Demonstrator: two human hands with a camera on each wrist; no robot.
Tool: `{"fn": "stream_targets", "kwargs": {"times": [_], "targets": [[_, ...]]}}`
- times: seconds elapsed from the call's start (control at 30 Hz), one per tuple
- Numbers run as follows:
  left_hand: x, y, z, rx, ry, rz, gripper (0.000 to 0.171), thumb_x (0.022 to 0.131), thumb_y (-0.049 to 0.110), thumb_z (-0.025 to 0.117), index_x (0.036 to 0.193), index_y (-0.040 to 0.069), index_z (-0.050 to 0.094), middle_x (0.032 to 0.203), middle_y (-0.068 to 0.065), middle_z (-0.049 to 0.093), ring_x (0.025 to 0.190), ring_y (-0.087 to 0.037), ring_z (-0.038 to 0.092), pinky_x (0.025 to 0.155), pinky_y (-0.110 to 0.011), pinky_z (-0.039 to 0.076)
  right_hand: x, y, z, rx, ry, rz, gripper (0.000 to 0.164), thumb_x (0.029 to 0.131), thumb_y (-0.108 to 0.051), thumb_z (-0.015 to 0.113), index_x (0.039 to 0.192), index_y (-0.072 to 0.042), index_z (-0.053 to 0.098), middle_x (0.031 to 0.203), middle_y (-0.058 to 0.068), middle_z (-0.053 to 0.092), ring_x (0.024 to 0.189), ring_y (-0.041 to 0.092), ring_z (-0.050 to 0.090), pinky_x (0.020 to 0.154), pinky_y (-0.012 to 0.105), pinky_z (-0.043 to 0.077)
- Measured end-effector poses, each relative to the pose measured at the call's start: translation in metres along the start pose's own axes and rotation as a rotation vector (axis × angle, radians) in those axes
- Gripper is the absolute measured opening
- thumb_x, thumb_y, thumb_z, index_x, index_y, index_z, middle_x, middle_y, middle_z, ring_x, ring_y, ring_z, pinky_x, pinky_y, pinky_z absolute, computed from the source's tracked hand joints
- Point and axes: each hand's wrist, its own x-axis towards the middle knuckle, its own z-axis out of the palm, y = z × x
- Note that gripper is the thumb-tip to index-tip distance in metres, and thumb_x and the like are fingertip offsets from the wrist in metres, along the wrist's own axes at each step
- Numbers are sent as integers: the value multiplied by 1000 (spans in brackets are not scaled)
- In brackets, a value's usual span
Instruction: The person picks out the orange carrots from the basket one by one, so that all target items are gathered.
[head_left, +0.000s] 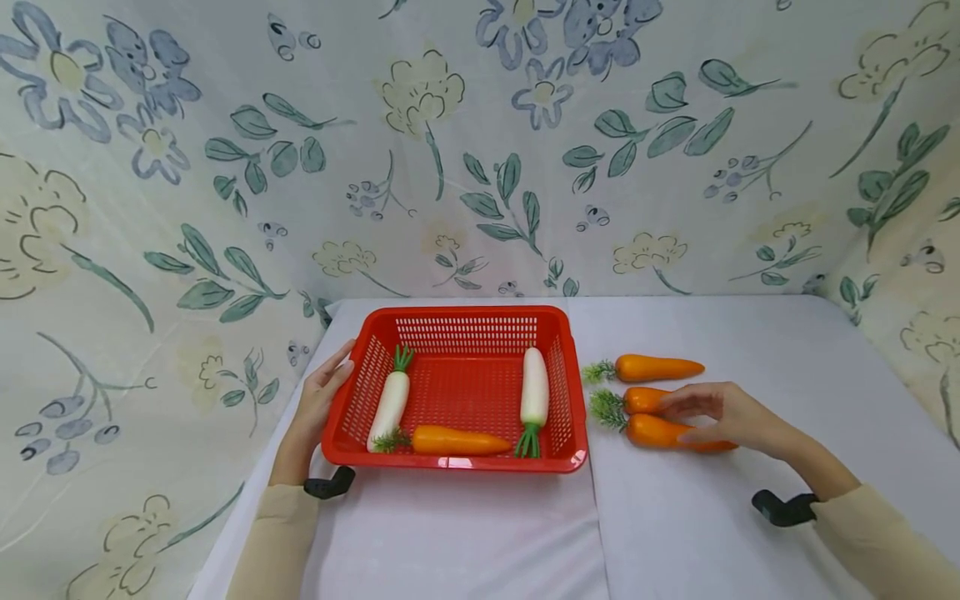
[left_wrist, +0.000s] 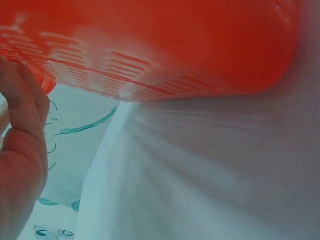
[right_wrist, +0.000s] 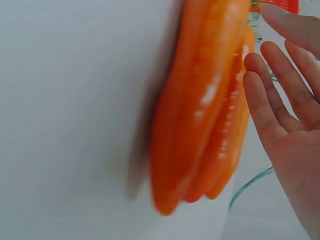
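In the head view a red plastic basket (head_left: 465, 312) holds a white radish (head_left: 390, 408) at its left, another white radish (head_left: 534, 383) at its right and an orange carrot (head_left: 459, 440) along its near side. My left hand (head_left: 318, 400) touches the basket's left side from outside, its fingers fairly straight at the rim. My right hand (head_left: 738, 417) hovers with parted fingers over the middle carrot (head_left: 643, 400) and the nearest carrot (head_left: 656, 431). A third carrot (head_left: 660, 367) lies just behind these. In the right wrist view the palm faces the carrots with nothing gripped.
A white cloth (head_left: 480, 533) covers the table, with a fold running forward from the basket's right corner. Flower-patterned fabric (head_left: 465, 167) hangs behind the table and along its sides. Each wrist wears a dark camera mount, as on the right wrist (head_left: 783, 508).
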Motion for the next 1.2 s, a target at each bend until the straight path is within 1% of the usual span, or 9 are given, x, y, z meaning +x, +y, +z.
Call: {"fn": "stream_targets", "kwargs": {"times": [0.13,0.27,0.4,0.47,0.53,0.63,0.8,0.97,1.2], "targets": [[1,-1,0,1,-4,5,55,103,33,55,155,23,40,136,-8,58,100,-16,69,81,-36,58,6,-19,-8,9,32,-7,43,86,-11,79,126,-2,65,124,18,65,109,23,66,82,26,57],[1,0,0,-7,-11,9,55,103,33,55,155,22,39,137,-8,57,101,-16,69,82,-35,58,17,-42,-16,32,59,-57,41,88,-6,76,126,2,64,125,24,63,110,24,65,86,24,55],[1,1,0,-17,-12,9,56,103,33,55,155,22,38,138,-8,57,102,-16,68,83,-36,58,35,-65,-17,52,61,-73,43,90,-9,74,130,0,62,126,22,63,110,18,65,89,22,53],[1,1,0,-15,-8,9,56,103,33,55,155,22,38,139,-8,56,102,-16,68,83,-36,58,45,-76,-15,69,56,-62,43,90,-10,75,131,-3,62,127,18,63,111,20,65,87,26,55],[1,1,0,-16,-4,9,56,103,33,55,155,22,39,139,-8,56,102,-16,68,82,-35,58,56,-88,-11,57,55,-57,45,89,-14,77,131,-6,63,126,12,65,111,21,64,88,28,56],[0,1,0,-17,-2,3,56,103,34,56,155,22,38,139,-9,56,101,-16,69,82,-35,58,72,-104,-4,70,41,-43,45,89,-14,77,131,-5,63,123,8,67,113,29,63,90,32,56],[0,0,0,-25,-1,-3,56,103,34,56,155,22,39,137,-8,58,101,-16,69,82,-36,58,101,-128,10,152,-15,-74,47,88,-13,78,131,-1,62,122,15,67,114,35,62,93,32,55],[0,1,0,-26,-9,0,57,103,33,56,156,22,38,140,-9,56,102,-16,69,83,-36,58,127,-146,29,222,-90,-121,42,89,-10,76,128,0,64,119,16,68,108,31,66,90,34,56],[0,2,1,-43,-5,-1,56,103,32,56,155,21,39,138,-8,58,102,-17,69,82,-36,58,161,-165,64,276,-130,-64,40,88,-12,78,125,-2,67,117,11,70,109,26,67,92,37,56]]}}
